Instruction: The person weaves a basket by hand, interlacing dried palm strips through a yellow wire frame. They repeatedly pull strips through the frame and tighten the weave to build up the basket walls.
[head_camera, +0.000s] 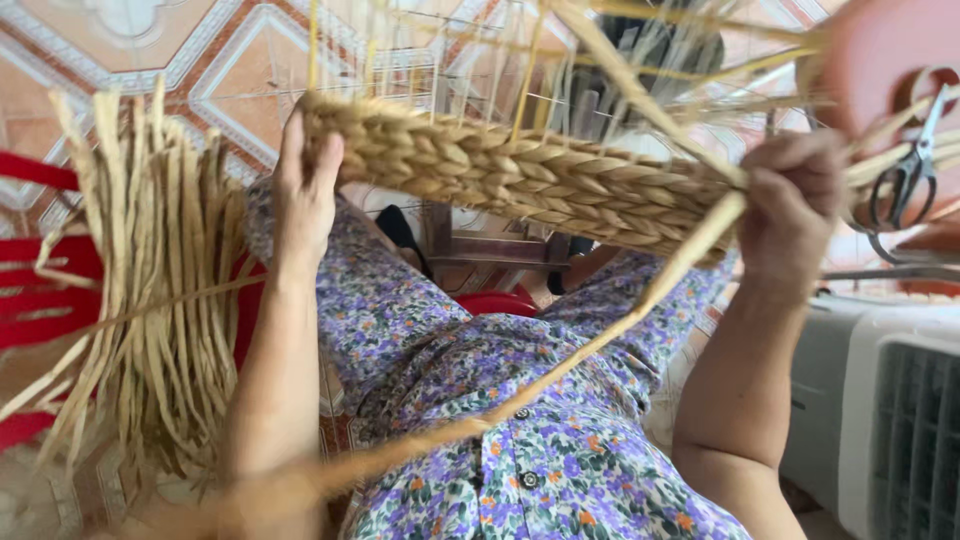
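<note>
A woven band of pale straw (520, 175), part of a basket on a thin wire frame (440, 50), stretches across the upper middle of the head view. My left hand (305, 185) grips its left end, fingers wrapped over the braided edge. My right hand (790, 205) is closed on the band's right end and on a long loose straw strand (560, 375) that runs diagonally down across my lap. My lap is covered by flowered purple cloth (500, 440).
A bundle of loose straw strands (150, 300) lies over a red plastic chair (40, 290) at the left. Scissors (910, 170) hang at the right by a pinkish object (880, 60). A white-grey appliance with a grille (890, 420) stands at the lower right. Patterned floor tiles (200, 60) lie behind.
</note>
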